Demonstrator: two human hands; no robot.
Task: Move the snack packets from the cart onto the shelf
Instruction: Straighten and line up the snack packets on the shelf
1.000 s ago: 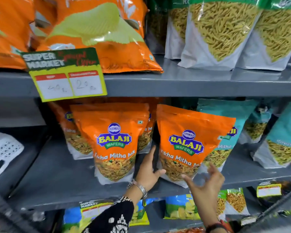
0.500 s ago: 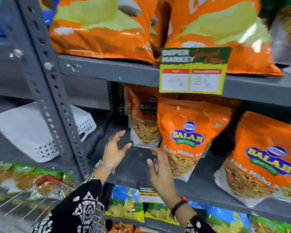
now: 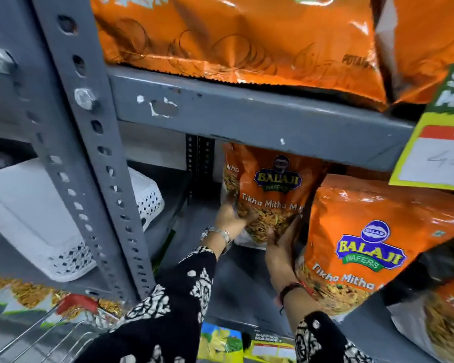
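Observation:
An orange Balaji Tikha Mitha Mix packet [image 3: 273,189] stands at the back left of the grey middle shelf [image 3: 236,279]. My left hand [image 3: 229,218] grips its lower left corner and my right hand [image 3: 282,242] presses its lower right edge, so both hold it upright. A second identical orange packet [image 3: 362,242] stands closer to me on the right, touching my right forearm. The wire cart [image 3: 40,334] shows at the bottom left with a red handle piece and snack packets behind it.
A perforated grey upright post [image 3: 89,163] rises at the left. A white plastic basket [image 3: 50,226] sits on the neighbouring shelf. Large orange chip bags [image 3: 233,35] fill the upper shelf. A yellow-green price tag [image 3: 435,142] hangs at the right. More packets lie on the lower shelf.
The view has moved closer and further left. Both hands reached deeper into the shelf and closed on the rear orange packet, which they were only approaching before.

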